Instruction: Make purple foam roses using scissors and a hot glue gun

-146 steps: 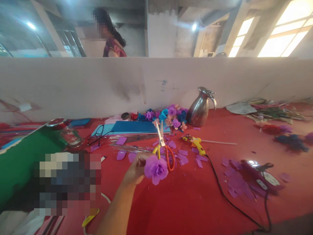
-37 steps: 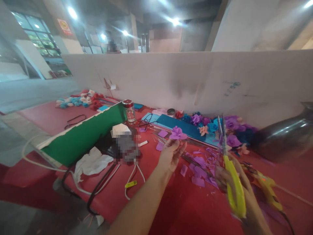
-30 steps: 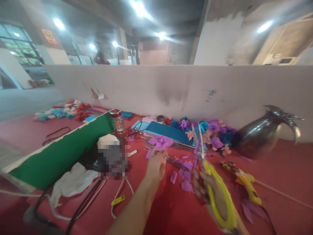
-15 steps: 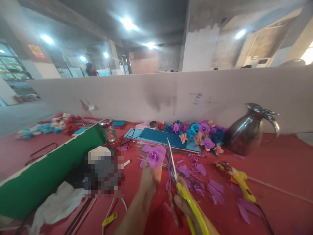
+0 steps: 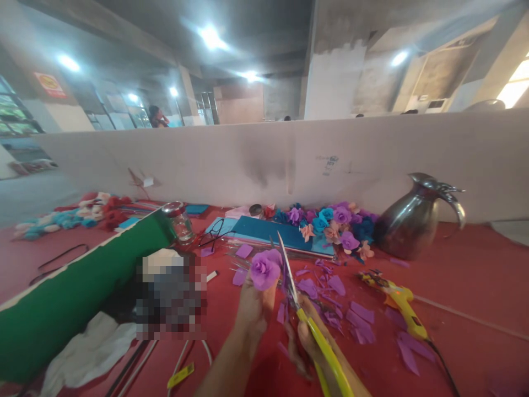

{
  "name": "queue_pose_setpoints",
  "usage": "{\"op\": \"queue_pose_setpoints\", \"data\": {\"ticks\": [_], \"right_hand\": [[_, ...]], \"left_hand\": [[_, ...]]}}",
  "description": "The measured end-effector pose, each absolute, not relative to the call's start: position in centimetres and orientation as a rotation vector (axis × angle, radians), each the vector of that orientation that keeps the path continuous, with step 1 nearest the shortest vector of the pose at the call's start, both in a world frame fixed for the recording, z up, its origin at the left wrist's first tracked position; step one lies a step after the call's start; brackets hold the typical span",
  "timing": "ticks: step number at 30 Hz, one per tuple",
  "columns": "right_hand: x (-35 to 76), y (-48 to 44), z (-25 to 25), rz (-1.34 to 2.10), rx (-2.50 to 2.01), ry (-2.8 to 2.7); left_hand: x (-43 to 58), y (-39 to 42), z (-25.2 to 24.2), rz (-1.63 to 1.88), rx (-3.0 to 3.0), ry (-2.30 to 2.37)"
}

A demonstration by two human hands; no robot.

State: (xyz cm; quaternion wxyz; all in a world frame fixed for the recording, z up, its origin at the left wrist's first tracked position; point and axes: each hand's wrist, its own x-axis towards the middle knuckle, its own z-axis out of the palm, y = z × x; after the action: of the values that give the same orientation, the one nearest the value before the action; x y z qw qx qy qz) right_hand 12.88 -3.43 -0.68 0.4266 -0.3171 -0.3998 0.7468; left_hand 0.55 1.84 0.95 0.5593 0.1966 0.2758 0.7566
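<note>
My left hand [image 5: 253,310] is closed around the base of a purple paper flower [image 5: 263,269] and holds it upright over the red table. My right hand [image 5: 308,337] grips scissors [image 5: 308,325] with a yellow handle. Their blades point up and away, and the tips stand just right of the flower, touching or nearly touching its petals. Purple paper scraps [image 5: 347,317] lie scattered on the red cloth around both hands.
A yellow glue gun [image 5: 399,302] with a black cord lies to the right. A steel jug [image 5: 413,218] stands behind it. Finished paper flowers [image 5: 330,223] and blue sheets [image 5: 268,231] lie by the white partition. A green roll [image 5: 82,281], glass jar [image 5: 177,220] and cables sit left.
My right hand picked up the scissors from the table and brought them from the right side in beside the flower. The view swung left, then settled back over the work.
</note>
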Motion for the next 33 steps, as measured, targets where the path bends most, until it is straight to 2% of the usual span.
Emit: {"op": "queue_pose_setpoints", "data": {"ticks": [33], "right_hand": [[12.9, -4.2, -0.1, 1.942, -0.984, -0.892]], "left_hand": [[-0.5, 2.6, 0.4, 1.805, 0.49, 0.667]]}}
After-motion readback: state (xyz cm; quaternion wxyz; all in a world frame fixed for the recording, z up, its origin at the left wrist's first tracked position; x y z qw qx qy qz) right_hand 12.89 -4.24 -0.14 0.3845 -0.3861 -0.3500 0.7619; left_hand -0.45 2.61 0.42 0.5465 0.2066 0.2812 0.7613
